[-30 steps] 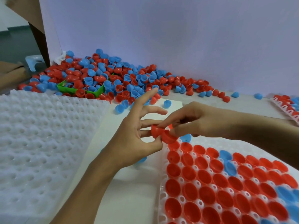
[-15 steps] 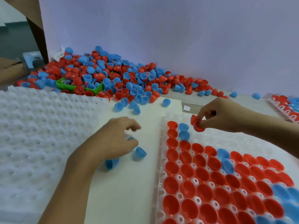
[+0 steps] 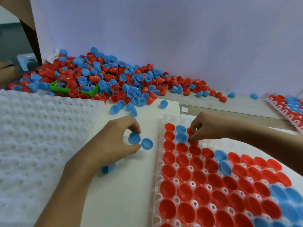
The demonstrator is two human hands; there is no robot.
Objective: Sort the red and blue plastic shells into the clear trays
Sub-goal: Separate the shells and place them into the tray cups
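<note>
Your right hand (image 3: 202, 126) has its grip pinched on a red shell (image 3: 193, 140) over the clear tray (image 3: 158, 182) while your left hand (image 3: 114, 141) grips a blue shell (image 3: 134, 138) above the counter (image 3: 121, 194); press each squarely into a free cup

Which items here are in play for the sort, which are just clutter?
In play: left hand pinching blue shell; right hand seating red shell; clear tray; shell pile; white tray stack.
Clutter: green bin; paper scrap.
</note>
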